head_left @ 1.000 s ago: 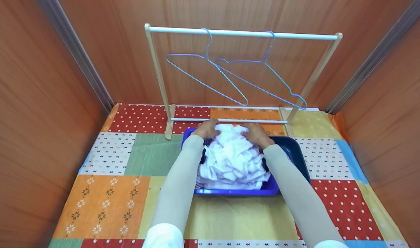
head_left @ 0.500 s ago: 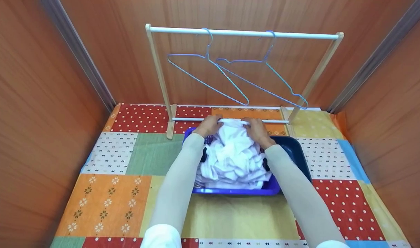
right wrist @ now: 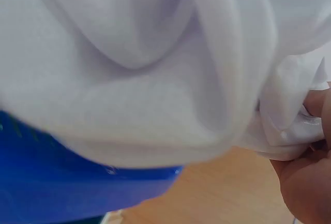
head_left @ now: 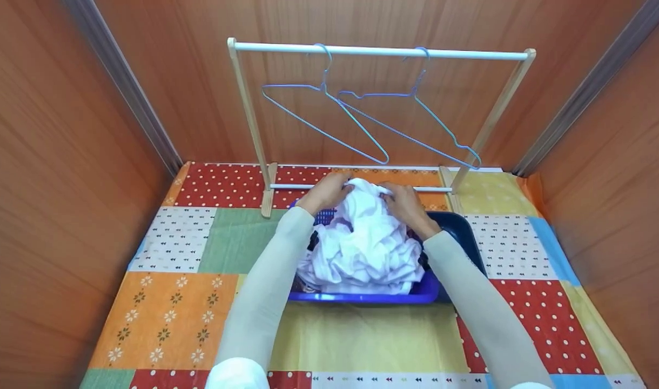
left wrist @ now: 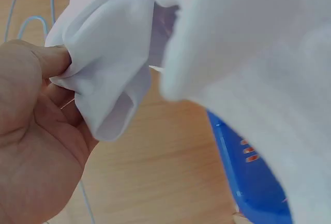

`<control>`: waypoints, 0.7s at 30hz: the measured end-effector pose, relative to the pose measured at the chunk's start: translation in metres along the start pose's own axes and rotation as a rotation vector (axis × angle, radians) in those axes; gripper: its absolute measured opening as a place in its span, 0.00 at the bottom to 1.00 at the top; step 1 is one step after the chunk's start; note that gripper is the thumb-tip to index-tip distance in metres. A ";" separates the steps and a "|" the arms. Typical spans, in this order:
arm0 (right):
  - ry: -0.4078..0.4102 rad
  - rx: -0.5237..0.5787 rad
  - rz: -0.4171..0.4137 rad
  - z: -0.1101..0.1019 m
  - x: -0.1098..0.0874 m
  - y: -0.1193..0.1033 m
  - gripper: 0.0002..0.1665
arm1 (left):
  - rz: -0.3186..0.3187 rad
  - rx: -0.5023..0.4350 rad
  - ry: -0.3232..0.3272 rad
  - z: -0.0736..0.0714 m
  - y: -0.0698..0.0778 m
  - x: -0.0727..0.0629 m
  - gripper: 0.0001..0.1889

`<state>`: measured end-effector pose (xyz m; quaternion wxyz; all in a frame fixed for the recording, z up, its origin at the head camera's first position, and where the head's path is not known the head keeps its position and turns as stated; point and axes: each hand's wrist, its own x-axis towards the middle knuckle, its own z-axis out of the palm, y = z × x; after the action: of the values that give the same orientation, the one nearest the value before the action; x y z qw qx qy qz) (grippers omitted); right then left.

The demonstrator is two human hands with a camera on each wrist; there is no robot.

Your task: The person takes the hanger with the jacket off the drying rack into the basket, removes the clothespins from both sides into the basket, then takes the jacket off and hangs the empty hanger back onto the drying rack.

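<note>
A crumpled white cloth garment [head_left: 364, 243] is heaped in a blue-purple plastic basket [head_left: 362, 298], its far end lifted between both hands. My left hand [head_left: 327, 192] pinches that raised end on the left; in the left wrist view the thumb presses a fold of the white fabric [left wrist: 111, 53] against the fingers. On the other side my right hand [head_left: 405, 205] grips the fabric near the same top edge. In the right wrist view the cloth [right wrist: 145, 69] fills most of the picture, with the right hand [right wrist: 307, 182] at its edge. Dark items peek out beneath the heap.
Behind the basket stands a rack with a white rail [head_left: 372, 51] and wooden legs. Two blue wire hangers, one on the left [head_left: 329, 129] and one on the right [head_left: 416, 135], hang from it. A dark tub [head_left: 459, 232] sits beside the basket. Wood-panel walls surround the patchwork cloth [head_left: 167, 319].
Both hands have risen slightly and moved away from me, drawing the top of the white garment up out of the heap. The pile has loosened and spread leftward. Hangers and rack stay in place.
</note>
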<state>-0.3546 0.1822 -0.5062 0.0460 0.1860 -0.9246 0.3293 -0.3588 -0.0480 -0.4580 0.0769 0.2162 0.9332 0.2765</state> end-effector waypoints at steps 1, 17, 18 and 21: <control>0.006 -0.005 -0.004 -0.002 -0.001 -0.002 0.18 | 0.018 0.012 0.006 -0.002 0.002 -0.002 0.17; 0.031 -0.016 -0.130 -0.015 -0.029 -0.025 0.19 | 0.128 0.090 0.021 -0.014 0.019 -0.051 0.15; 0.029 -0.024 -0.145 -0.013 -0.031 -0.026 0.19 | 0.147 0.105 0.031 -0.013 0.018 -0.055 0.14; -0.001 -0.061 -0.166 -0.010 -0.036 -0.027 0.20 | 0.192 0.153 0.048 -0.012 0.013 -0.065 0.12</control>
<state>-0.3112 0.1799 -0.4900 0.0785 0.2605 -0.9156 0.2960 -0.2992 -0.0723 -0.4392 0.0111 0.3031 0.9282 0.2154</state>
